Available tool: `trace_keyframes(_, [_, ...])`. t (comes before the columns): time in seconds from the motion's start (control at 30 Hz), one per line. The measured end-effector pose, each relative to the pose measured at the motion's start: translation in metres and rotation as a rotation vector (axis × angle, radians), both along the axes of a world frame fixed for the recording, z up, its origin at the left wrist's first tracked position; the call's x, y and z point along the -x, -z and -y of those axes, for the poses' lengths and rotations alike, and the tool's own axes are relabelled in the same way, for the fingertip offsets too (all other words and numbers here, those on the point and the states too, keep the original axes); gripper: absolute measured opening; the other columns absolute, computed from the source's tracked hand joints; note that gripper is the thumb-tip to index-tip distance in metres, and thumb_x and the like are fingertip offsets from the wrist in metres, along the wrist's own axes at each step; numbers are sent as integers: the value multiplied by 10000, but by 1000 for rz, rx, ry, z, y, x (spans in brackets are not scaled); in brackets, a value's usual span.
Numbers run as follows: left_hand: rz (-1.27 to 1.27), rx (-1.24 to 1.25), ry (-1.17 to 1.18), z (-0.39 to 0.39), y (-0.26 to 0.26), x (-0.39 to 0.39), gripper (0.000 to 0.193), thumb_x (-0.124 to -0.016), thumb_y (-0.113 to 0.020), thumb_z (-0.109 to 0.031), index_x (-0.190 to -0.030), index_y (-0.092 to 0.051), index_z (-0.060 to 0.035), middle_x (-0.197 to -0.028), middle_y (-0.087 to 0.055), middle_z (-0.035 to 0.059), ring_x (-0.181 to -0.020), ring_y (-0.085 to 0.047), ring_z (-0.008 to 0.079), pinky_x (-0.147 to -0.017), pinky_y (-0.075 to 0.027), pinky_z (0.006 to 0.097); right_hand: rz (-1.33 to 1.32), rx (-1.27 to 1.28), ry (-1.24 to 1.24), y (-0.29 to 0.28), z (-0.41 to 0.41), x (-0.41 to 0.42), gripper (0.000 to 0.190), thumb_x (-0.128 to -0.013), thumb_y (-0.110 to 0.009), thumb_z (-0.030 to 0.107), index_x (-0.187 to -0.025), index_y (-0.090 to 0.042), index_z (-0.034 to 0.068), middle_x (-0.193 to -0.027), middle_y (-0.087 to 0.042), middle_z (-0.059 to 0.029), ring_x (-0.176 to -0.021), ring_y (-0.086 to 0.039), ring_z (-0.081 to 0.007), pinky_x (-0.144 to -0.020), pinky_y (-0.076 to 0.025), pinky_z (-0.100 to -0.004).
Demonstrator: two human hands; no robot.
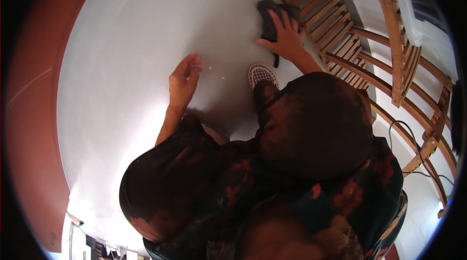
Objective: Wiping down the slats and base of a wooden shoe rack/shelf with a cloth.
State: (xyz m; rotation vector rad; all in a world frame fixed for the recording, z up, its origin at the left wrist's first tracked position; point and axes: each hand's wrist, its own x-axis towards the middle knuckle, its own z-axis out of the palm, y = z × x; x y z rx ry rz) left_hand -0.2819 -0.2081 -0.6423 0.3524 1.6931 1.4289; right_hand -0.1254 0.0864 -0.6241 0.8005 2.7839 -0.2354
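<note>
My right hand (286, 39) lies with spread fingers on a dark cloth (269, 23) on the pale floor (138, 41). The cloth sits against the foot of a slatted wooden rack, and a dark strip shows below my palm. To the left, my left hand (184, 81) hangs above the floor, its fingers loosely bent and blurred; I see nothing held in it. A few small white specks (223, 77) lie just right of its fingertips. Between my hands is my checkered shoe (262, 74); the other shoe (217, 134) is partly hidden under my leg.
The slatted wooden rack (324, 8) runs along the right side, with more wooden bars (397, 41) standing beyond it. A dark cable (414, 138) loops over its lower part. A reddish-brown panel (33, 114) borders the floor on the left. Bright light glares at lower left.
</note>
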Motion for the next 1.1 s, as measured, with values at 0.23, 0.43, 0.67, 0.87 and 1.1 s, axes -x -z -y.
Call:
trace_keyframes(0.23, [-643, 184, 233, 9, 22, -21, 545, -774, -722, -154, -1275, -525, -68, -1212, -540, 140, -990, -599, 260, -811, -520, 372, -91, -163, 242, 16, 10, -75, 765, -758, -735, 344, -1423, -361, 298, -1402, -385, -203, -1217, -399, -445, -966, -375, -560])
trace_keyframes(0.43, [-1021, 182, 484, -13, 30, -49, 610, -696, -784, -276, -1251, -543, -190, -1321, -445, 113, -1108, -510, 318, -851, -504, 412, -170, -131, 336, 19, 20, -52, 835, -693, -776, 170, -1417, -373, 269, -1267, -486, -231, -1108, -479, -445, -931, -414, -500])
trace_keyframes(0.67, [-1208, 104, 456, -14, 43, -36, 223, -740, -715, -180, -960, -677, -181, -1128, -563, 27, -1017, -560, 229, -751, -536, 342, -419, 316, 56, 20, 41, 54, 698, -752, -738, 168, -1380, -434, 169, -1126, -569, -214, -1044, -541, -408, -915, -434, -459])
trace_keyframes(0.87, [-1170, 113, 198, -16, 37, 10, 162, -776, -680, -95, -934, -682, -128, -914, -644, 46, -870, -618, 245, -698, -545, 352, -649, 456, -201, 7, -29, 160, 580, -787, -717, 180, -1322, -498, 123, -1054, -604, -216, -1004, -592, -364, -899, -469, -401])
trace_keyframes(1.1, [-1074, 236, -125, -6, 37, 28, 236, -800, -665, -47, -1029, -677, -100, -949, -674, 65, -864, -633, 238, -764, -529, 350, -222, 8, -133, 29, -19, 166, 797, -731, -753, 172, -1417, -351, 222, -1221, -474, -227, -1141, -439, -418, -921, -471, -472])
